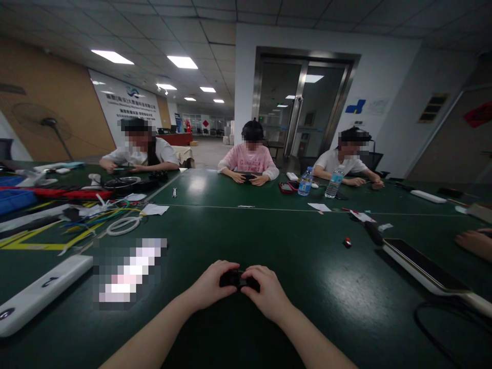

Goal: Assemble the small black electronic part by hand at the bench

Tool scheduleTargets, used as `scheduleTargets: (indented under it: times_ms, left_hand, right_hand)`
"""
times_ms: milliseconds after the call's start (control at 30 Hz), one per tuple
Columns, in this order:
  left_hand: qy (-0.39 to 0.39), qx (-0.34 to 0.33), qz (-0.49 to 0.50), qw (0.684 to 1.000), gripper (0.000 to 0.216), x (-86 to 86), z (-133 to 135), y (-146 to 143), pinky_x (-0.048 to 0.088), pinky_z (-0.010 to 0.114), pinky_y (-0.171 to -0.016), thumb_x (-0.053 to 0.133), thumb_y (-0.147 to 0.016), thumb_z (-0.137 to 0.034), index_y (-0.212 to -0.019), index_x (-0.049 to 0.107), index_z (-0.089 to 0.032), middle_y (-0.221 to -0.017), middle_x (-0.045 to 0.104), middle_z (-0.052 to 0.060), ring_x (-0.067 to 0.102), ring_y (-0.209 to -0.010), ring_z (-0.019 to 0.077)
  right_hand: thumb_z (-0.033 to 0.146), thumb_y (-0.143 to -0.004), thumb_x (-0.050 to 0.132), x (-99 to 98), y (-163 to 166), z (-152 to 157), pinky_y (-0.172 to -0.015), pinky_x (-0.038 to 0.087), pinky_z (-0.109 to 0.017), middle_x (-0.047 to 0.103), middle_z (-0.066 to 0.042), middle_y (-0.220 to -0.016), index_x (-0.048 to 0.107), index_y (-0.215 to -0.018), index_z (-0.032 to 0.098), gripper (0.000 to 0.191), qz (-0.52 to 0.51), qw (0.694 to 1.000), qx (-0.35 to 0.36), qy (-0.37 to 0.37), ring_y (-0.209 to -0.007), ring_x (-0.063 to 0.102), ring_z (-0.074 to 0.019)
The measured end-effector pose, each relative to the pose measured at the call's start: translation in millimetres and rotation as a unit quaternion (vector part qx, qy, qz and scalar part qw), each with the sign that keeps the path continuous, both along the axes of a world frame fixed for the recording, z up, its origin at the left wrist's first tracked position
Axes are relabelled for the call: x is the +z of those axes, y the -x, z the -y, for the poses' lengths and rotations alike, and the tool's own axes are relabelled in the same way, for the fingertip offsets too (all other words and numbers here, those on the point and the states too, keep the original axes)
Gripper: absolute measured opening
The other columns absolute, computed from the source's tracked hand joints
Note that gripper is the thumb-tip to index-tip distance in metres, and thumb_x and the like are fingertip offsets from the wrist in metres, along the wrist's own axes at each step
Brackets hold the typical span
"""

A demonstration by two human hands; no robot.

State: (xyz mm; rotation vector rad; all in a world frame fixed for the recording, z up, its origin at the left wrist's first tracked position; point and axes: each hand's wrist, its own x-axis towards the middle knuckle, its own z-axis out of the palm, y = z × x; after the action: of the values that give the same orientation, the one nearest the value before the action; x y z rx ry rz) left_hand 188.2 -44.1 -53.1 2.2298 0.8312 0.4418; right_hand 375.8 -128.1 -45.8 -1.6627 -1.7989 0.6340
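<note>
Both my hands meet over the dark green table (246,236), low in the middle of the head view. Between them is a small black object (241,278), mostly covered by my fingers, so its kind cannot be made out. My left hand (215,284) is closed on its left end, thumb below and fingers above. On the other end, my right hand (267,292) grips in much the same way. The fingertips of the two hands are only a short distance apart.
A long white case (42,292) and a blurred-out phone-like item lie left, below cables (123,225). A black-topped device (423,264) lies right, with a small red item (347,242) nearby. Across sit several people; two water bottles (306,182) stand there. Another person's hand (474,243) rests far right.
</note>
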Motion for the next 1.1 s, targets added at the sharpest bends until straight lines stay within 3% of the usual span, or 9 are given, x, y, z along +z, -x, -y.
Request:
scheduleTargets:
  times_ms: [367, 700, 1100]
  left_hand:
    - [-0.013, -0.009, 0.004, 1.000, 0.045, -0.4, -1.5, -1.5, 0.039, 0.037, -0.096, 0.065, -0.072, -0.026, -0.115, 0.053, -0.025, -0.115, 0.057, 0.004, 0.051, -0.108, 0.0222]
    - [0.002, 0.000, 0.004, 1.000, 0.051, -2.6, -2.7, -0.5, 0.040, 0.038, -0.095, 0.065, -0.072, -0.027, -0.120, 0.050, -0.025, -0.118, 0.056, 0.005, 0.051, -0.109, 0.0230]
    - [-0.032, 0.001, 0.013, 0.999, 0.045, -5.5, -2.6, -0.5, 0.042, 0.034, -0.091, 0.067, -0.071, -0.024, -0.114, 0.054, -0.023, -0.110, 0.059, 0.004, 0.053, -0.103, 0.0209]
  right_hand:
    - [0.027, -0.075, 0.061, -1.3, -1.2, -2.8, -0.094, 0.034, -0.038, 0.059, 0.003, -0.109, 0.060, -0.095, 0.030, 0.021, 0.019, 1.000, 0.009, 0.006, -0.107, 0.050, -0.0195]
    - [0.027, -0.075, 0.060, 2.3, -1.0, -1.5, -0.094, 0.035, -0.043, 0.059, 0.002, -0.110, 0.061, -0.095, 0.031, 0.020, -0.006, 1.000, 0.002, 0.015, -0.108, 0.050, -0.0225]
    - [0.026, -0.075, 0.061, -4.4, -2.6, -4.5, -0.095, 0.035, -0.042, 0.058, -0.001, -0.113, 0.061, -0.095, 0.029, 0.021, -0.024, 1.000, 0.004, -0.017, -0.110, 0.050, -0.0217]
